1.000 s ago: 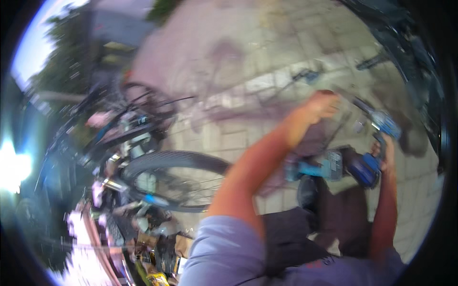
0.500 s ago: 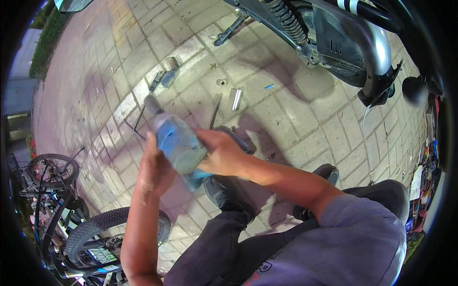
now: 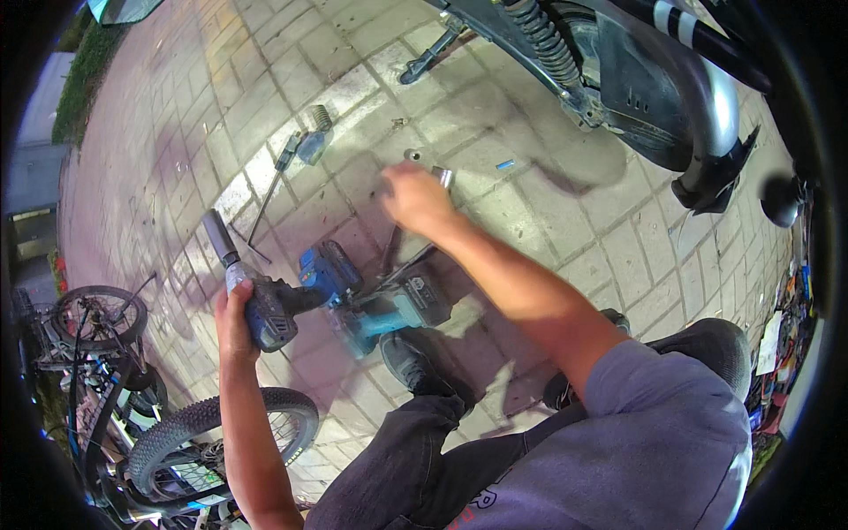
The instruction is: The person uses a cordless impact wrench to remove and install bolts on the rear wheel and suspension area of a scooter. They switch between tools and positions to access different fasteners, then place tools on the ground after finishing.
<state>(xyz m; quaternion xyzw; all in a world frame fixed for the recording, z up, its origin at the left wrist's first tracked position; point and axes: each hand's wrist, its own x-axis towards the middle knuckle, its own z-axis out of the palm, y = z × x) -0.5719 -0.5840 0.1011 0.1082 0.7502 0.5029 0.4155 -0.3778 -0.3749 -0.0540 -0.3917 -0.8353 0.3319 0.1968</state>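
Note:
In my left hand [image 3: 235, 320] is a blue-and-black cordless impact wrench [image 3: 272, 320]. A long dark socket [image 3: 218, 235] on its nose points away from me, and its blue battery [image 3: 330, 268] faces right. My fingers wrap round the motor body. My right hand [image 3: 417, 200] hangs over the paving, its fingers bent and slightly blurred; whether they hold anything is hidden. Beside it, partly covered, lies a shiny metal tube [image 3: 443, 177], with a small round metal piece [image 3: 412, 155] just beyond. Near my foot rests a teal cordless tool [image 3: 393, 316] with a dark battery.
Farther left are a black-handled tool [image 3: 287, 152], a spring-topped part [image 3: 318, 140] and a thin bent rod [image 3: 256, 225]. A small blue piece [image 3: 504, 164] lies right. A motorbike [image 3: 636, 106] stands upper right; bicycles, one with a knobby tire [image 3: 159, 437], occupy the lower left.
My hands have parted. The left has swung the impact wrench leftward, turning it side-on; the right has let go and moved up to the metal tube.

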